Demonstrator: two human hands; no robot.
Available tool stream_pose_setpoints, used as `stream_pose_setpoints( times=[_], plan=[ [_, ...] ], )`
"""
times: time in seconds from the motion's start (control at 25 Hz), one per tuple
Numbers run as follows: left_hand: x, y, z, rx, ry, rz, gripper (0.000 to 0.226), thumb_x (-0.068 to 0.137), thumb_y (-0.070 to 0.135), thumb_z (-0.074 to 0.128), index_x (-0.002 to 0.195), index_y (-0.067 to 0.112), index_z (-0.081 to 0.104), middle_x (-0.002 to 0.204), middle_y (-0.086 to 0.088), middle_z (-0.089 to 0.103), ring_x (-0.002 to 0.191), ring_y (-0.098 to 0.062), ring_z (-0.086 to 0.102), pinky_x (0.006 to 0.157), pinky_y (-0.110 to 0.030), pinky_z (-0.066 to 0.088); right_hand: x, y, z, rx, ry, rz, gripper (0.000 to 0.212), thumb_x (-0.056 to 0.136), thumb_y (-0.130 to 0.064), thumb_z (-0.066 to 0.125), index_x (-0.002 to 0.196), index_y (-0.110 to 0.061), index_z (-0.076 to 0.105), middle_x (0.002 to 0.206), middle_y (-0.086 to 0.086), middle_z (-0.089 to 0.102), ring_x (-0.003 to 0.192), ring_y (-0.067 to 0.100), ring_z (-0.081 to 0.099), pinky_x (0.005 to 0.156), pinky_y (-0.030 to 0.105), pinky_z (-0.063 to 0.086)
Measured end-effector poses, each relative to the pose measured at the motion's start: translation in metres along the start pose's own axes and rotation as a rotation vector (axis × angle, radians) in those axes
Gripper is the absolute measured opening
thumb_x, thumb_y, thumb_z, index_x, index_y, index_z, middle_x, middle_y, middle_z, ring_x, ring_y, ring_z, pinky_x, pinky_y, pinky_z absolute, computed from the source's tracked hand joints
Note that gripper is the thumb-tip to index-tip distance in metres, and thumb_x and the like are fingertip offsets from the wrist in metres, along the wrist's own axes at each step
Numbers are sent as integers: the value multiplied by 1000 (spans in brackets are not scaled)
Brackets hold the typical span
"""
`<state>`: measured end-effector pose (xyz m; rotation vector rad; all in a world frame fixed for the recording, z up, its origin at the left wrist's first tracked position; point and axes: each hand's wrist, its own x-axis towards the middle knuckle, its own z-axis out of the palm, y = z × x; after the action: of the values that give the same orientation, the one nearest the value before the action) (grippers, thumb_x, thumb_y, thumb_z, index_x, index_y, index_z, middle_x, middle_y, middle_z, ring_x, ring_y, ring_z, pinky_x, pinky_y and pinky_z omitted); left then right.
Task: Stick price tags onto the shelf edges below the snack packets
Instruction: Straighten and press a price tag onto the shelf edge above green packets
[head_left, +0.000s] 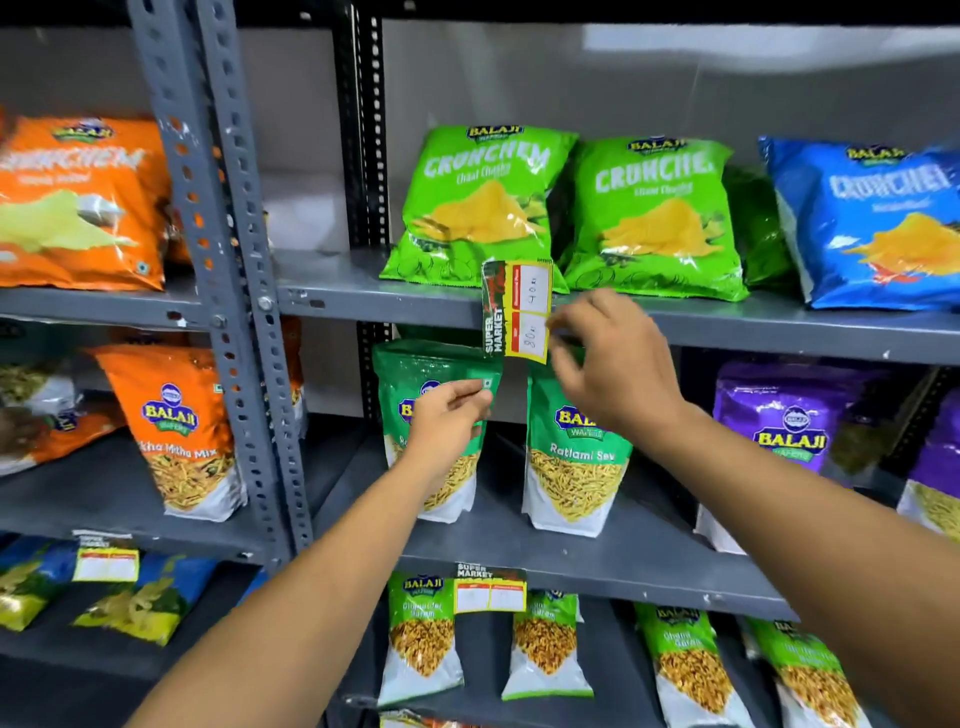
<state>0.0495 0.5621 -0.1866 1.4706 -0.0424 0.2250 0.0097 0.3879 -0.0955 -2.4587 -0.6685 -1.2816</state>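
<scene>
Price tag (517, 310) — turned on end, long side vertical, lying across the front edge of the upper shelf (727, 325). Its top overlaps the foot of a green Crunchem packet (480, 202); its bottom hangs below the edge. Black strip reading "Super Market" at left; yellow-bordered white boxes at right with handwritten figures, apparently 40 and 80.

Right hand (613, 358) — fingers curled, thumb and forefinger closed together at the tag's right border; whether they actually pinch the tag cannot be told for certain.

Left hand (449, 415) — raised below the tag, apart from it, fingers pinched on something small and pale; what it is cannot be told. It overlaps a green Ratlami Sev pouch (431, 364) on the middle shelf (597, 556).

Upper shelf, further stock: second green Crunchem packet (657, 213), blue Crunchem packet (878, 218).

Middle shelf: second Ratlami Sev pouch (574, 457), purple Balaji pouch (779, 410).

Fitted tags: one lying horizontal on the middle shelf edge (491, 592), above green Chana pouches (421, 634); one on the left bay's edge (106, 561).

Left bay: orange Crunchem packet (78, 202), orange Mix pouch (182, 431), grey slotted upright (228, 260).
</scene>
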Motion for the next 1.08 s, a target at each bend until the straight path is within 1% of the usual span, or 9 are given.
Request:
stream_pose_setpoints(
  times=[0.08, 0.2, 0.28, 0.4, 0.48, 0.72, 0.8, 0.92, 1.08],
  plan=[
    [-1, 13, 10, -82, 19, -2, 18, 90, 12, 61, 108, 11, 61, 92, -2, 67, 76, -9, 64, 68, -22, 51, 30, -8, -6, -72, 16, -74, 36, 82, -22, 57, 118, -19, 59, 117, 8, 63, 105, 35, 56, 83, 45, 49],
    [4, 25, 24, -211, 65, -22, 32, 90, 12, 61, 118, -1, 55, 99, -9, 66, 78, -12, 65, 69, -22, 52, 64, -23, -4, -210, -131, -111, 47, 88, -26, 53, 134, -23, 47, 134, 3, 57, 121, 33, 49, 92, 48, 45],
    [5, 28, 31, -266, 91, -35, 31, 90, 11, 61, 117, -4, 55, 91, -7, 66, 77, -13, 65, 74, -27, 52, 74, -28, 4, -278, -183, -120, 42, 91, -26, 49, 133, -25, 48, 130, 3, 60, 117, 34, 51, 88, 47, 45],
    [-1, 32, 34, -328, 87, -48, 4, 90, 9, 60, 94, 8, 63, 79, -2, 64, 71, -14, 61, 77, -28, 51, 79, -29, 9, -297, -195, -118, 37, 92, -26, 50, 128, -28, 54, 123, 5, 61, 110, 36, 55, 80, 45, 46],
    [-4, 32, 33, -354, 90, -54, 10, 90, 9, 61, 82, 16, 61, 78, -1, 65, 71, -14, 61, 79, -29, 50, 79, -27, 9, -306, -184, -113, 33, 91, -27, 52, 123, -29, 59, 119, 7, 62, 107, 37, 55, 78, 44, 45],
    [-14, 39, 29, -351, 106, -41, 16, 91, 13, 60, 76, 18, 59, 77, -1, 64, 73, -16, 61, 80, -33, 51, 75, -34, -6, -263, -176, -110, 21, 88, -35, 57, 101, -24, 67, 105, 6, 68, 100, 34, 58, 78, 41, 42],
    [-19, 41, 15, -324, 131, 10, 18, 91, 11, 59, 74, 17, 60, 74, -2, 65, 71, -16, 62, 70, -29, 51, 61, -31, -14, -131, -176, -52, 16, 87, -34, 58, 94, -24, 67, 99, 5, 70, 95, 31, 61, 77, 40, 45],
    [-24, 52, -13, -301, 113, 145, 18, 88, 9, 61, 72, 17, 65, 72, -3, 69, 65, -15, 64, 63, -30, 54, 32, -21, -26, 250, -156, 216, 7, 84, -31, 64, 84, -24, 67, 82, -1, 71, 77, 19, 63, 71, 34, 50],
    [-28, 75, -21, -216, 90, 223, 19, 83, 11, 68, 67, 19, 73, 68, -3, 74, 66, -21, 67, 73, -41, 56, 7, -11, -30, 428, -171, 396, 12, 82, -26, 70, 73, -25, 62, 66, -9, 64, 59, 4, 55, 64, 26, 45]
  ],
)
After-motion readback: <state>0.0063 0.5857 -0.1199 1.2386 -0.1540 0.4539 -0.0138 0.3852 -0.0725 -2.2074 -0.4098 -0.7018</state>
